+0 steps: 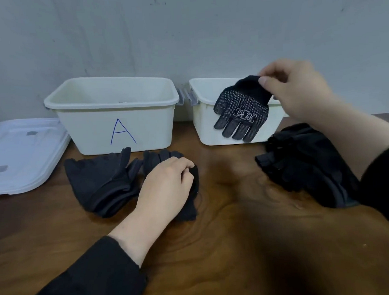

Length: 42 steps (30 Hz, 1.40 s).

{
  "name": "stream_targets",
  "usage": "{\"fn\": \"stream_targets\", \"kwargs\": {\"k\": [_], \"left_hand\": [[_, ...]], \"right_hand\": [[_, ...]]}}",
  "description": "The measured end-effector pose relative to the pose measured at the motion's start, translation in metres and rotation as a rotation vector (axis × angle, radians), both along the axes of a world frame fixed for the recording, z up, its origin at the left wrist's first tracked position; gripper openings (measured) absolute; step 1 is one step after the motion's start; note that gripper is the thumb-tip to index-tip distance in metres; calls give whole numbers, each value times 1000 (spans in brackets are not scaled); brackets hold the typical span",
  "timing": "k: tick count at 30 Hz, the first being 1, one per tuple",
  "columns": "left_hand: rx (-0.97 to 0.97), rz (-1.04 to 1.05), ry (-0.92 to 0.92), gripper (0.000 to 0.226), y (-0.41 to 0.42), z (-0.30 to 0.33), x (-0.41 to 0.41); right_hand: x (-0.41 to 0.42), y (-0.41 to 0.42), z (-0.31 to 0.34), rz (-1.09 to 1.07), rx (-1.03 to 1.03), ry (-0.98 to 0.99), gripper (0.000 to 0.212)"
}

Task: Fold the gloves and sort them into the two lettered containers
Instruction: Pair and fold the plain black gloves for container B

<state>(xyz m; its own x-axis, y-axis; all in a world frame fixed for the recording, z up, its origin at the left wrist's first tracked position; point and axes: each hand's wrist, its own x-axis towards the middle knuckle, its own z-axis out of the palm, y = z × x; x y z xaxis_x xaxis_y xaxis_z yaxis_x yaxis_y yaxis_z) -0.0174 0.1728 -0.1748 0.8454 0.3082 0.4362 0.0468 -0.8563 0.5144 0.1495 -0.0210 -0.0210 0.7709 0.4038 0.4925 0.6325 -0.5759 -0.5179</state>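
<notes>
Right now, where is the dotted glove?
The dotted glove hangs from the right hand, in front of the right container, fingers pointing down.

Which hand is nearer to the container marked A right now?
Left. The left hand grips a dark glove on the table just in front of container A; the right hand pinches a dotted glove by the other container.

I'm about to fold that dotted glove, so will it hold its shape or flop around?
Probably floppy: the dotted glove hangs limp from the right hand, which pinches its cuff. It looks light. The dots may add some grip.
</notes>
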Motion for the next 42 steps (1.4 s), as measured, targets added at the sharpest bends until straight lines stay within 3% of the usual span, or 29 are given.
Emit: {"fn": "stream_targets", "kwargs": {"k": [3,7,9,13,20,26,30,36,39,42], "left_hand": [[-18,32,-18,26,2,1,0],[-22,43,-18,27,3,2,1],[-6,40,-19,26,3,1,2],[18,40,-13,27,2,1,0],[70,15,-6,10,11,9,-23],[171,-285,261,18,24,11,-42],[188,-369,407,21,29,14,-44],[175,-376,417,3,30,15,-45],[175,-343,397,9,27,15,-44],[76,-229,265,12,22,15,-44]], "right_hand": [[-25,-13,-16,30,-58,-78,9],[-68,-35,-80,196,-402,2,8],[-80,-40,-111,235,-492,67,20],[-95,-29,-140,174,-279,94,23],[-105,-15,-163,209,-388,142,31],[-107,-15,-159,197,-348,174,33],[-109,-18,-157,194,-334,202,32],[-112,-17,-154,176,-307,206,33],[-112,-18,-152,166,-289,225,33],[-111,-19,-153,165,-233,264,30]]}}
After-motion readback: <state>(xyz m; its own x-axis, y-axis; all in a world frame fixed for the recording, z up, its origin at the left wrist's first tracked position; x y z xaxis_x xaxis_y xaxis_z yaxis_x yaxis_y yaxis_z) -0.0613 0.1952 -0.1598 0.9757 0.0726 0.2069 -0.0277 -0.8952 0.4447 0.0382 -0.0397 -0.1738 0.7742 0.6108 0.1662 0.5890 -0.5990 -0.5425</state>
